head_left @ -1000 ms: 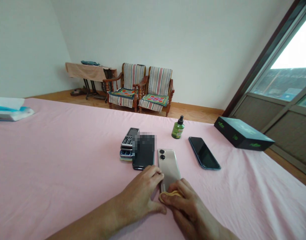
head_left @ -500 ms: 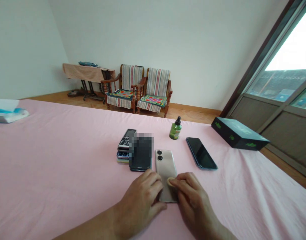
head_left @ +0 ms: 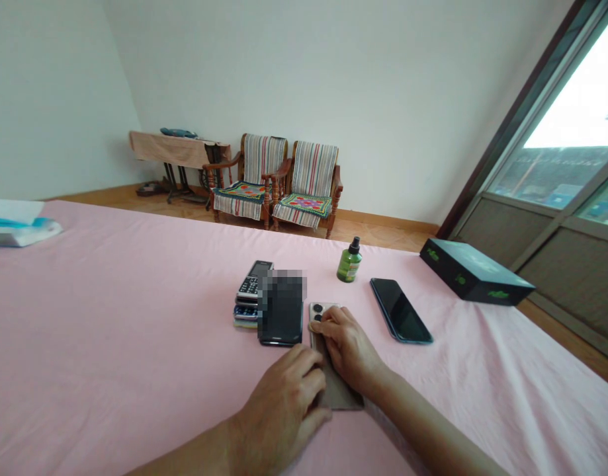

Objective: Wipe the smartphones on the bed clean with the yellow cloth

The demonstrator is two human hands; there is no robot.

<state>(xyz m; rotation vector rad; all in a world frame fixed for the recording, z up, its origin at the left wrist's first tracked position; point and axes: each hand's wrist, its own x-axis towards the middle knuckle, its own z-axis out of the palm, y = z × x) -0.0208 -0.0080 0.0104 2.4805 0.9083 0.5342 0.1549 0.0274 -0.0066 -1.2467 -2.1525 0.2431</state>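
Note:
A champagne-coloured smartphone [head_left: 339, 390] lies back side up on the pink cloth, its two round camera lenses at the far end. My left hand [head_left: 284, 403] holds it by the left edge, fingers bent and thumb near the bottom corner. Pinched in my right hand [head_left: 350, 350] is a small cream-coloured round pad [head_left: 314, 326], mostly covered by the fingers. It touches the phone's back beside the lenses. Left of this phone lies a black smartphone [head_left: 284, 314], screen up and partly blurred out. Another dark smartphone [head_left: 400, 311] rests to the right, slightly angled.
Keypad phones [head_left: 247, 285] are stacked beside the black smartphone. A green spray bottle [head_left: 348, 264] with a black top stands beyond. A black box [head_left: 475, 272] sits at the far right, and a white and blue packet [head_left: 16, 225] at the far left. Chairs [head_left: 306, 182] stand behind.
My right hand has slid the pad from the lower right of the phone's back up to the camera lenses. My left hand has kept its place at the left edge.

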